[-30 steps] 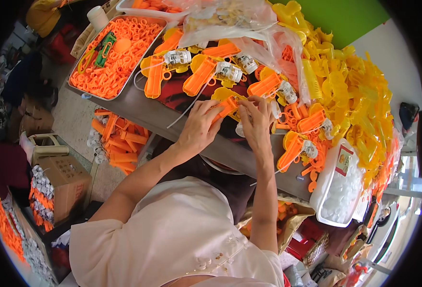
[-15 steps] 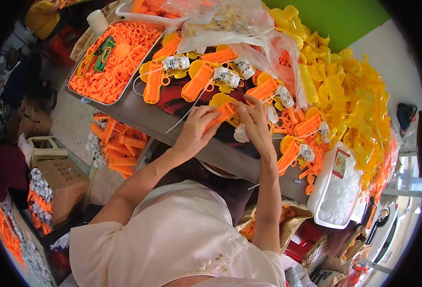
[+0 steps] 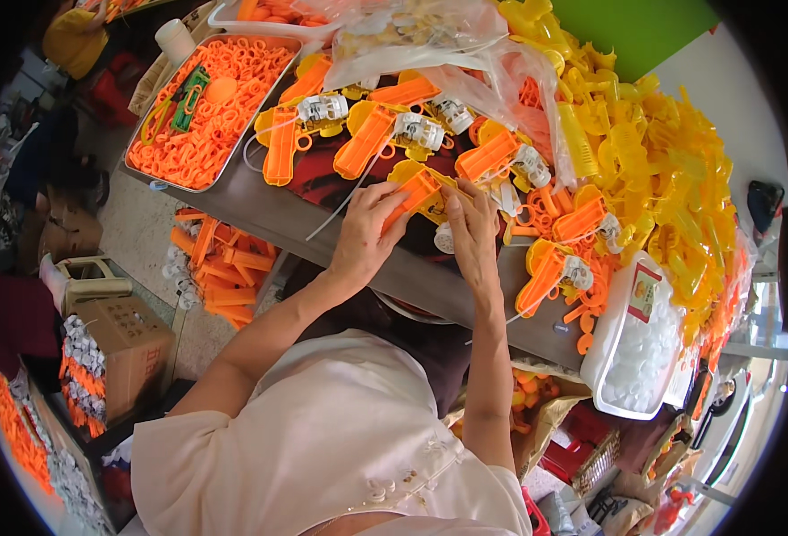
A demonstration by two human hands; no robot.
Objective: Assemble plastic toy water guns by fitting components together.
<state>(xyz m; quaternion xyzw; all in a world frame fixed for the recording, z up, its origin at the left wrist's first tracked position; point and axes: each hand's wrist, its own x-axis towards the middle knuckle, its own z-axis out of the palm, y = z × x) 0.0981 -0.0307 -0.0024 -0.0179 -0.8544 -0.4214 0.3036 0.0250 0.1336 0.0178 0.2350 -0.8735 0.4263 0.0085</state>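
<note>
An orange and yellow plastic toy gun [image 3: 412,190] lies between my hands over the table's near edge. My left hand [image 3: 367,230] is closed round its orange handle, thumb on the near side. The fingertips of my right hand [image 3: 473,234] are bent against the toy's yellow shell [image 3: 432,209]; the exact grip is partly hidden. Beside that hand is a small clear bottle [image 3: 445,238]. Similar toy guns with clear bottles, such as one at the left [image 3: 280,147] and one at the right [image 3: 540,279], lie around my hands.
A metal tray of orange rings [image 3: 175,156], with green-handled cutters [image 3: 188,105], stands at the left. Yellow shells [image 3: 653,170] are heaped at the right beside plastic bags [image 3: 412,45]. A white tub [image 3: 597,362] holds small white pieces. Orange parts [image 3: 220,268] sit below the table's left edge.
Both hands stay at the toy gun. My right-hand fingers have shifted slightly and curled closer to the yellow shell. The whole view has moved a little.
</note>
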